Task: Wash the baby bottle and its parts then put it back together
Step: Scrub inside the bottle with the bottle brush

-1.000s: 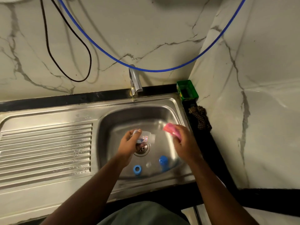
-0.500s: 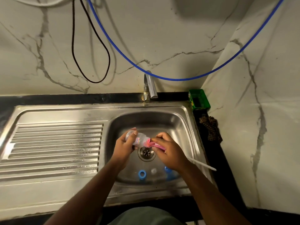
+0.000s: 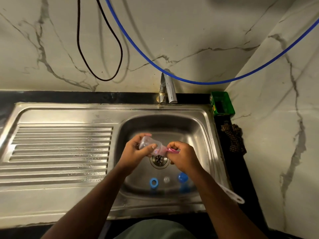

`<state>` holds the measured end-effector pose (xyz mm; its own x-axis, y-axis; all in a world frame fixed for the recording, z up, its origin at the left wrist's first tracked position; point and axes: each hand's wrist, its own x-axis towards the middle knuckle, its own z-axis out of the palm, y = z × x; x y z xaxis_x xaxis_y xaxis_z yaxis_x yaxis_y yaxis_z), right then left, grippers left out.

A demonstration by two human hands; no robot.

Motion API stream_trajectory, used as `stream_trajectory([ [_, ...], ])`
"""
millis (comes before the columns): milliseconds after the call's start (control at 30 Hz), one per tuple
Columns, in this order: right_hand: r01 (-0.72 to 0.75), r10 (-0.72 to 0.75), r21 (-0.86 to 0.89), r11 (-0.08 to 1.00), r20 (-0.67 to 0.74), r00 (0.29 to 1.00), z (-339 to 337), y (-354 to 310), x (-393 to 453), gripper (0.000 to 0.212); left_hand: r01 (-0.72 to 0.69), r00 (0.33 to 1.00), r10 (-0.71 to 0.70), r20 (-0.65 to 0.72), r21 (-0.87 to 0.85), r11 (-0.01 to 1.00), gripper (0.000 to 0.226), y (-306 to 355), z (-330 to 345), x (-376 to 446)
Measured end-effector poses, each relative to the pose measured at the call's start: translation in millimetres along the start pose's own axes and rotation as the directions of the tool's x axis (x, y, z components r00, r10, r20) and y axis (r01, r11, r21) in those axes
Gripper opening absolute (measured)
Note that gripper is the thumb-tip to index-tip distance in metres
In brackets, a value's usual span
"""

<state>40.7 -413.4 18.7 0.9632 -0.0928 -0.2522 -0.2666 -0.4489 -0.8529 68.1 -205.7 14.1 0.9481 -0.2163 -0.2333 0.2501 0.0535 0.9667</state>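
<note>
While the left hand (image 3: 136, 152) grips the clear bottle (image 3: 150, 146) over the drain in the middle of the frame, the right hand (image 3: 181, 156) pinches the pink brush (image 3: 170, 150) at its mouth. Scrubbing looks just started. The blue ring (image 3: 153, 182), clear teat (image 3: 166, 179) and blue cap (image 3: 183, 177) wait below in the sink (image 3: 203, 128), unwashed I think. The brush tip is hidden, and I see no running water.

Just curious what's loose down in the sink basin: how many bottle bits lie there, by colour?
Blue: 2, the ring and the cap
Clear: 1, the teat
Total: 3, all near the front wall of the basin
</note>
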Motion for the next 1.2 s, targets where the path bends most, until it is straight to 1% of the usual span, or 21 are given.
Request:
stream_trajectory([
  [33, -0.006, 0.005, -0.042, 0.999, -0.021, 1.000, 1, 3, 3, 0.017, 0.009, 1.000, -0.009, 0.020, 0.010, 1.000, 0.042, -2, -1, 0],
  [67, -0.011, 0.008, -0.047, 0.999, -0.058, 0.998, 1, 5, 5, 0.019, 0.016, 1.000, -0.016, 0.027, 0.006, 1.000, 0.042, -2, -1, 0],
  [100, -0.012, 0.010, -0.025, 1.000, -0.083, 0.997, 0, 6, 8, 0.021, 0.015, 1.000, -0.015, 0.021, 0.003, 1.000, 0.040, -2, 0, 1],
  [133, 0.003, -0.003, -0.003, 1.000, -0.069, 0.998, -1, 7, 9, 0.023, 0.011, 1.000, -0.011, -0.004, 0.004, 1.000, 0.038, -1, 2, 2],
  [200, 0.064, -0.069, 0.072, 0.995, 0.063, 0.996, -5, 6, 9, 0.029, 0.015, 0.995, -0.017, -0.098, -0.021, 1.000, 0.033, 3, 3, 3],
  [267, 0.112, -0.140, 0.143, 0.983, 0.204, 0.969, -12, 5, 8, 0.044, 0.029, 0.984, -0.043, -0.172, -0.083, 0.996, 0.029, 5, 0, 5],
  [333, 0.106, -0.132, 0.122, 0.987, 0.229, 0.964, -18, 6, 9, 0.052, 0.053, 0.981, -0.069, -0.180, -0.091, 0.994, 0.022, 5, -4, 7],
  [367, 0.053, -0.076, 0.117, 0.992, 0.201, 0.977, -20, 7, 10, 0.049, 0.064, 0.982, -0.078, -0.171, -0.083, 0.994, 0.019, 3, -6, 6],
  [400, -0.005, -0.014, 0.114, 0.993, 0.163, 0.987, -21, 8, 10, 0.042, 0.070, 0.984, -0.082, -0.161, -0.078, 0.994, 0.017, 3, -6, 6],
  [433, -0.038, 0.026, 0.100, 0.994, 0.123, 0.992, -20, 9, 10, 0.034, 0.072, 0.985, -0.082, -0.154, -0.072, 0.995, 0.017, 2, -5, 6],
  [467, -0.033, 0.026, 0.080, 0.996, 0.091, 0.995, -19, 11, 10, 0.029, 0.073, 0.985, -0.082, -0.150, -0.065, 0.995, 0.018, 3, -4, 6],
  [500, 0.003, -0.008, 0.062, 0.998, 0.070, 0.997, -18, 12, 9, 0.026, 0.074, 0.985, -0.083, -0.152, -0.058, 0.996, 0.019, 3, -3, 5],
  [600, 0.206, -0.206, 0.006, 0.979, 0.038, 0.978, -16, 9, 5, 0.022, 0.085, 0.983, -0.087, -0.163, -0.024, 0.996, 0.022, 3, -2, 5],
  [667, 0.275, -0.275, 0.008, 0.961, 0.027, 0.961, -17, 4, 5, 0.021, 0.087, 0.983, -0.089, -0.158, -0.021, 0.996, 0.022, 2, 0, 4],
  [733, 0.278, -0.278, -0.012, 0.960, 0.010, 0.960, -18, 1, 6, 0.021, 0.077, 0.985, -0.081, -0.150, -0.028, 0.997, 0.023, 4, 1, 2],
  [867, 0.179, -0.179, 0.027, 0.983, 0.002, 0.984, -19, -6, 4, 0.018, 0.003, 0.991, -0.007, -0.130, -0.036, 0.999, 0.028, 15, 3, -6],
  [933, 0.159, -0.159, -0.005, 0.987, 0.009, 0.987, -19, -7, 5, 0.016, -0.020, 0.994, 0.018, -0.112, -0.019, 1.000, 0.031, 17, 3, -9],
  [1000, 0.175, -0.174, -0.054, 0.983, 0.031, 0.984, -18, -8, 4, 0.016, -0.037, 0.995, 0.041, -0.091, 0.037, 0.999, 0.030, 16, 4, -11],
  [1033, 0.180, -0.178, -0.048, 0.982, 0.045, 0.983, -17, -8, 3, 0.017, -0.040, 0.995, 0.045, -0.090, 0.054, 0.998, 0.029, 16, 4, -11],
  [1100, 0.195, -0.194, -0.014, 0.981, 0.066, 0.979, -17, -7, 2, 0.019, -0.037, 0.995, 0.042, -0.092, 0.054, 0.998, 0.026, 19, 2, -8],
  [1200, 0.283, -0.281, -0.013, 0.959, 0.086, 0.956, -16, -8, -2, 0.016, -0.045, 0.990, 0.048, -0.132, 0.029, 0.999, 0.022, 23, 0, -5],
])
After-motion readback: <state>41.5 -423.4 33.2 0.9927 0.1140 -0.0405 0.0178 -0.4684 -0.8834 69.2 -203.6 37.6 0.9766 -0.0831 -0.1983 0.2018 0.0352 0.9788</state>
